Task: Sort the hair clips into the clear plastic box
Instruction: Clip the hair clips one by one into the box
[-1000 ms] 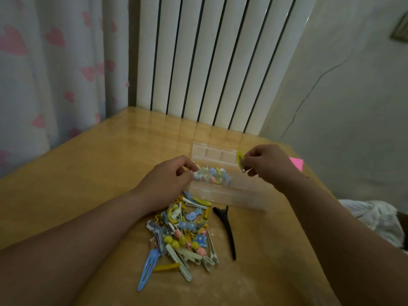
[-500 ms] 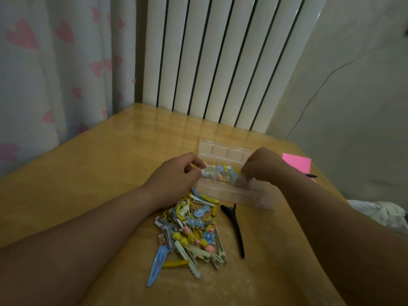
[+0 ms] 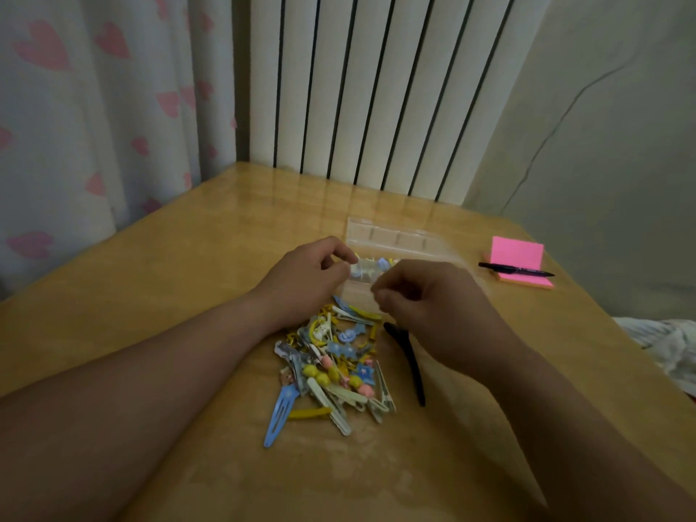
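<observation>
The clear plastic box lies open on the wooden table, its lid tilted back; several small coloured clips show inside its left end. My left hand pinches the box's left end between thumb and fingers. My right hand hovers over the box's front edge with its fingers curled, and nothing shows in them. Just in front of the box lies a pile of hair clips in yellow, blue, pink and cream. A long black clip lies at the pile's right side, partly under my right wrist.
A pink sticky-note pad with a black pen across it sits at the table's right back. A white radiator stands behind the table and a heart-print curtain hangs at the left. White cloth lies beyond the right edge.
My right hand held a yellow clip over the box, lowered it in, and has now drawn back towards the pile without it. My left hand stays on the box's left end.
</observation>
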